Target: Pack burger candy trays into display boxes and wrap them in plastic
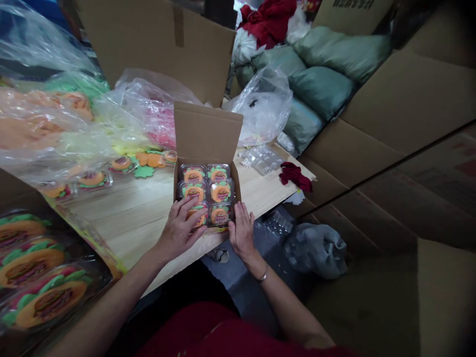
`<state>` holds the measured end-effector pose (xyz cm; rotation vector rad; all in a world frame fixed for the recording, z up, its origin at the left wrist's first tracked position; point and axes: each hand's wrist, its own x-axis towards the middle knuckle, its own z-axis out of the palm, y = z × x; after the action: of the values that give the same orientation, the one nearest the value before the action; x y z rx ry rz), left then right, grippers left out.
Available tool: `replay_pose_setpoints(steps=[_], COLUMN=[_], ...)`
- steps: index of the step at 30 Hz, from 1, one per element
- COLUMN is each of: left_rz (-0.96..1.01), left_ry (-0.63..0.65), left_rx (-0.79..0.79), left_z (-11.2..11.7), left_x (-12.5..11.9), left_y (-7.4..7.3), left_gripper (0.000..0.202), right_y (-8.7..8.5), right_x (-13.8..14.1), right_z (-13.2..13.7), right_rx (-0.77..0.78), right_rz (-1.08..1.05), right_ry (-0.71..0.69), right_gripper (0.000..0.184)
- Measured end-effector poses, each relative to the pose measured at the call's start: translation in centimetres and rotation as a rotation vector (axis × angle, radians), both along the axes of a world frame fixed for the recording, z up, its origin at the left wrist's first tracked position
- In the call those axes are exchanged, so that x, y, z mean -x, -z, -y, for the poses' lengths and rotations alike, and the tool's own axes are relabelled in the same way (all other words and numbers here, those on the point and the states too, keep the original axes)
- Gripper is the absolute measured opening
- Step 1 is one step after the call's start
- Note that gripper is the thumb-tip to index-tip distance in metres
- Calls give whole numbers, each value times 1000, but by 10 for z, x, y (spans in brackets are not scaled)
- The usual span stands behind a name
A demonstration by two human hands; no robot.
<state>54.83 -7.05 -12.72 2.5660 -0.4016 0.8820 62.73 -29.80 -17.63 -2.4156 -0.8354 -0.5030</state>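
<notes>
I have my left hand (181, 229) pressing flat, fingers spread, on the nearest clear plastic toy pack (197, 214) inside the small brown cardboard box (207, 144), seating it, while my open right hand (241, 232) steadies the box's corner on the wooden table (126, 213).

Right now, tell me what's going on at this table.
A person is working at a small open cardboard box on a wooden table. The box holds six clear packs of orange and green toys, two across and three deep. The left hand presses its fingers on the nearest left pack, while the right hand rests flat against the box's near right corner. More such packs lie loose under plastic bags to the left.
</notes>
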Motion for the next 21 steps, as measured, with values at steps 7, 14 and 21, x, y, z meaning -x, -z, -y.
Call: replay_pose_setpoints(steps=[7,14,21], left_rz=[-9,0,-44], left_ry=[19,17,-32], left_rx=[6,-12,-76], left_z=[-4,-3,-4], left_x=[-1,-1,2], left_y=[1,2,13], left_gripper=[43,45,48], right_y=[-35,-28,-38], right_x=[-43,-26,4], right_z=[44,26,29], right_rx=[262,233,262], right_rz=[-30,78,227], right_ry=[-383,-150,-100], right_gripper=[60,47,34])
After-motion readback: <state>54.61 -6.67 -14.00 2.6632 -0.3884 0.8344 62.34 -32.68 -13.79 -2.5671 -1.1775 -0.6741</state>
